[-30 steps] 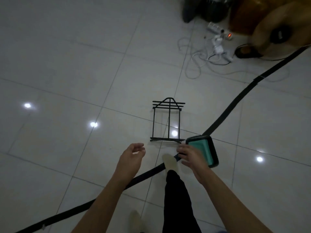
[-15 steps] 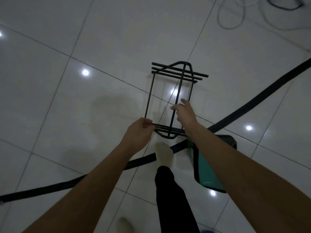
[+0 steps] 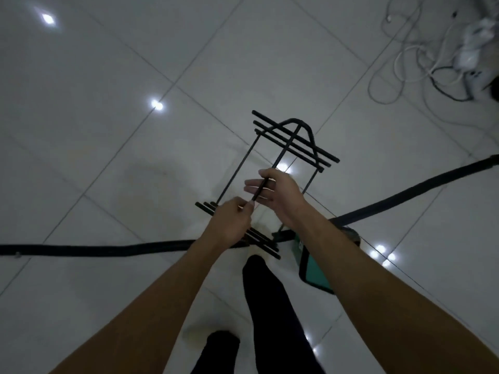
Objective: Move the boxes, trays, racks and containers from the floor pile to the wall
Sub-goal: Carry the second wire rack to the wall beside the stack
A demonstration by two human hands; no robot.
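Left of the fingers [image 3: 251,189] and ahead past the rack [image 3: 294,147], the floor [image 3: 135,157] lies open. Behind them a black strap [image 3: 108,250] crosses the tiles. A green tray [image 3: 316,271] lies behind to their right, beside the person's leg [image 3: 267,292]. Cords [image 3: 399,58] tangle far ahead on the right.

My left hand [image 3: 232,222] grips the near end of the black wire rack [image 3: 294,143], and my right hand [image 3: 275,193] pinches its middle rod just beyond. Near right, partly under my right forearm, a green tray [image 3: 314,273] lies on the tiled floor [image 3: 108,157]. A black strap [image 3: 108,249] crosses the floor, and white cables [image 3: 405,63] tangle at the far right.
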